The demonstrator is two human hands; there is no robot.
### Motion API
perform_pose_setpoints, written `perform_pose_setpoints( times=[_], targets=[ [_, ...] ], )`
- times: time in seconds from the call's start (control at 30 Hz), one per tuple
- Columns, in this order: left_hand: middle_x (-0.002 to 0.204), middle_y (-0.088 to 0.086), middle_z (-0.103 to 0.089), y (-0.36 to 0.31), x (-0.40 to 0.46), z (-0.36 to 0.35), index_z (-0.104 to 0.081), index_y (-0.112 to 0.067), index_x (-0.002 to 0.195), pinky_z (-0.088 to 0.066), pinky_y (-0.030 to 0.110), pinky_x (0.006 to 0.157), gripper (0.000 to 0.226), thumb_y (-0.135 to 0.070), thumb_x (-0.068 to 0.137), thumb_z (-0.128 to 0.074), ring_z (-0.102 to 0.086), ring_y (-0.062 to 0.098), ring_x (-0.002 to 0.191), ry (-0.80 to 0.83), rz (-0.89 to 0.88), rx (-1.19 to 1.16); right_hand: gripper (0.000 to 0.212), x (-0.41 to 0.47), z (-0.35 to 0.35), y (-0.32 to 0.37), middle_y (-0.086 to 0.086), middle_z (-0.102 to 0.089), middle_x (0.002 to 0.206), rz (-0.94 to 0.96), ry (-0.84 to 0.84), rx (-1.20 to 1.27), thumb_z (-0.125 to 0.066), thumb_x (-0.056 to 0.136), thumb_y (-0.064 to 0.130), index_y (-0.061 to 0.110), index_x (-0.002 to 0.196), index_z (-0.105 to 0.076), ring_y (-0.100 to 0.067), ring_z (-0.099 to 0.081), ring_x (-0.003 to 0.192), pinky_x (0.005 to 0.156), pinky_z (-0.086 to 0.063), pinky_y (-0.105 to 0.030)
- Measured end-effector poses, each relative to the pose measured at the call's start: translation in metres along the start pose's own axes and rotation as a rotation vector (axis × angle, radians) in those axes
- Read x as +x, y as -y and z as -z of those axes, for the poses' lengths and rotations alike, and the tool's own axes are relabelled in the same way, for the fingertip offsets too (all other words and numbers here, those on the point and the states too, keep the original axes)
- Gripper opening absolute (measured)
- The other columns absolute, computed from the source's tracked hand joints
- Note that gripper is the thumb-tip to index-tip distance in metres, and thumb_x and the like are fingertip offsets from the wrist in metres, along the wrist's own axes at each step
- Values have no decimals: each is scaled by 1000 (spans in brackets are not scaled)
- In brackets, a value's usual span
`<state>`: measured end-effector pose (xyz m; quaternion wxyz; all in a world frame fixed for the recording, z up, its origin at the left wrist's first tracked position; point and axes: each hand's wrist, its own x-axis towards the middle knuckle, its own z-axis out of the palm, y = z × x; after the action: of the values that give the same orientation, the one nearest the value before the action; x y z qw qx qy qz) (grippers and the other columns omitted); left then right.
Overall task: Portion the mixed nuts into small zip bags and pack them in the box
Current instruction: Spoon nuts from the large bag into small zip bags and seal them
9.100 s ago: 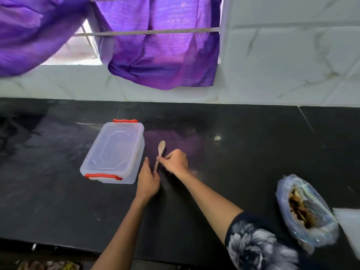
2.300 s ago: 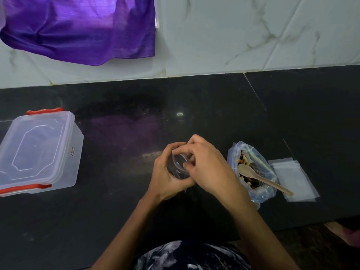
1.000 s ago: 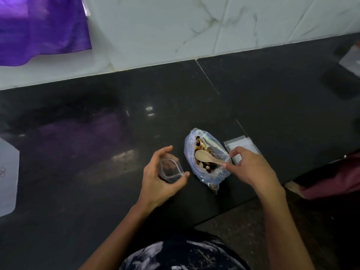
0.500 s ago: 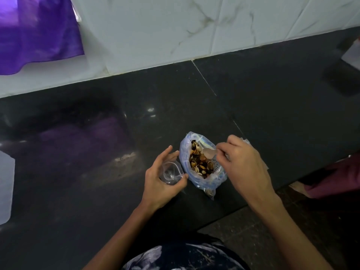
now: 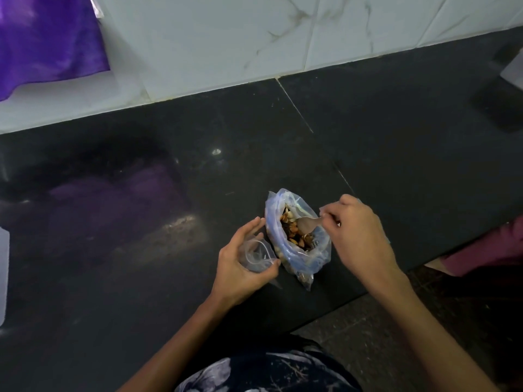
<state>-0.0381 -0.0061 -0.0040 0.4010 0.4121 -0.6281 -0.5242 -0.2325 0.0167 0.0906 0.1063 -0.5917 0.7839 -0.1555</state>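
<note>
so, here is how far the job is:
left hand: the left hand [image 5: 239, 264] has its fingers curled round a small zip bag [image 5: 256, 254] and holds it with the mouth up and open, just beside the big bag.
small zip bag: it is clear and looks empty. no nuts show inside it.
right hand: the right hand [image 5: 358, 233] pinches the handle of a wooden spoon [image 5: 308, 223], with the fingers curled round it.
wooden spoon: its round end is down in the nuts. it is a bit blurred, so it is hard to tell if it has a load on it yet.
big bag: the big bag [image 5: 297, 239] sits on the black table [image 5: 141, 222] near the front edge, and its top is open.
mixed nuts: the mixed nuts [image 5: 294, 232] are all in the big bag, and it looks quite full.
box: only a thin clear bit of the box [image 5: 3, 273] shows at the far left edge, well apart from the hands. what is in it cannot be seen.
done: a small bag is picked and opened, and the spoon is in the nuts.
left to do: it looks like nearly all of it. the first scoop has to go in the small bag, the bag has to be zipped shut, more bags have to be filled, and they all have to go in the box.
guess: the job is only just starting.
</note>
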Motion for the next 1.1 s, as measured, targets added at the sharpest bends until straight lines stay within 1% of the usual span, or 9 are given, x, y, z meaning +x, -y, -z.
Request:
perform_pose_setpoints(
  times=[0.1, 0.27, 0.43, 0.53, 0.6, 0.77, 0.9, 1.0, 1.1],
  targets=[
    [130, -10, -60, 0, 0, -4, -49, -18, 133, -50, 31, 96, 75, -15, 65, -82, -61, 14, 116, 14, -5, -1, 20, 1, -2, -11, 4, -55, 92, -68, -3, 88, -52, 95, 18, 15, 101, -71, -6, -51, 67, 53, -35, -14],
    [128, 2, -61, 8, 1, -4, -59, -10, 124, -50, 43, 97, 65, -9, 64, -84, -60, 17, 118, 6, -60, 75, 19, 2, -5, -19, 14, -50, 89, -113, 16, 173, -56, 94, 21, 17, 106, -70, -1, -50, 64, 52, -34, -11],
    [120, -3, -63, 10, 2, -3, -66, -12, 110, -51, 40, 95, 53, -13, 61, -85, -59, 12, 115, 1, -110, 174, 19, 10, -9, -19, 4, -60, 94, -122, 91, 263, -55, 94, 19, 16, 104, -71, -7, -58, 75, 63, -46, -17],
    [119, -4, -62, 11, 2, -3, -66, -12, 107, -52, 38, 94, 50, -14, 61, -84, -59, 11, 114, 9, -124, 198, 21, 15, -8, -26, 6, -63, 81, -139, 182, 319, -53, 95, 19, 16, 106, -70, 2, -52, 55, 49, -38, -12],
    [118, -3, -62, 10, 2, -4, -66, -11, 105, -51, 34, 94, 49, -14, 60, -85, -59, 10, 113, 0, -132, 209, 21, 15, -4, -29, 10, -61, 72, -156, 190, 318, -52, 95, 20, 16, 106, -70, 2, -49, 47, 44, -34, -12],
    [116, -4, -62, 8, 0, -5, -64, -16, 101, -50, 26, 93, 47, -17, 58, -83, -59, 8, 111, -28, -130, 206, 20, 7, 4, -12, 15, -54, 80, -49, 97, 162, -52, 95, 18, 17, 102, -71, -5, -54, 63, 54, -40, -14],
    [115, -5, -61, 7, 1, -6, -64, -18, 98, -51, 26, 91, 46, -17, 56, -84, -60, 9, 109, -36, -115, 207, 19, 2, 14, -5, 4, -59, 84, -6, 21, 86, -52, 94, 17, 15, 96, -71, -6, -51, 63, 54, -36, -15],
    [113, -4, -61, 8, 2, -5, -64, -17, 96, -50, 24, 90, 45, -16, 56, -84, -60, 10, 109, -32, -116, 217, 20, -3, 13, 0, 2, -59, 86, 11, 61, 39, -51, 94, 16, 12, 89, -69, -8, -52, 69, 58, -42, -20],
    [112, -3, -61, 10, 1, -5, -63, -17, 94, -49, 21, 90, 47, -9, 53, -85, -60, 9, 107, -41, -119, 230, 19, -1, 5, 1, 0, -63, 90, -8, 52, 64, -52, 94, 15, 10, 90, -70, -10, -56, 74, 66, -48, -27]
  ],
)
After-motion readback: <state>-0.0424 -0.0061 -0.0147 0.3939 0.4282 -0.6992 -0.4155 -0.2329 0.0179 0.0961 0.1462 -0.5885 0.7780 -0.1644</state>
